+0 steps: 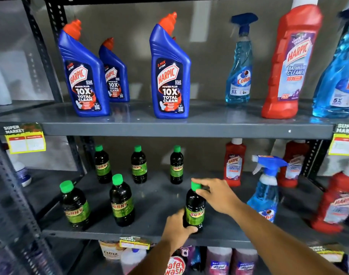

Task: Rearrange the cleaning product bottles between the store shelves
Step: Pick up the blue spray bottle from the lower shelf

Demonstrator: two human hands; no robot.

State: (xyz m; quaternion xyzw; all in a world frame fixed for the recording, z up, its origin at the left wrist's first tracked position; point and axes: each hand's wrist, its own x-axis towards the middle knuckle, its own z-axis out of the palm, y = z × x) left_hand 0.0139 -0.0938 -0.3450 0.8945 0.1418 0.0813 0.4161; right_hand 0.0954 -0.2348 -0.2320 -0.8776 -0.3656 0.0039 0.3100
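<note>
A dark Sunny bottle (195, 207) with a green cap stands at the front of the middle shelf (149, 234). My left hand (176, 228) grips its base from the left. My right hand (215, 194) rests on its cap and shoulder from the right. Several more Sunny bottles stand to the left, the nearest (122, 201) about a bottle's width away. On the upper shelf (189, 128) stand three blue Harpic bottles, one at centre (169, 72), a blue Colin spray (240, 62) and a red Harpic bottle (290, 64).
Right of the held bottle on the middle shelf stand a blue Colin spray (265, 187) and red Harpic bottles (234, 161). Yellow price tags (26, 142) hang on the shelf edges. The lowest shelf holds pink bottles (219, 261) and a Safe Wash pack (175, 265).
</note>
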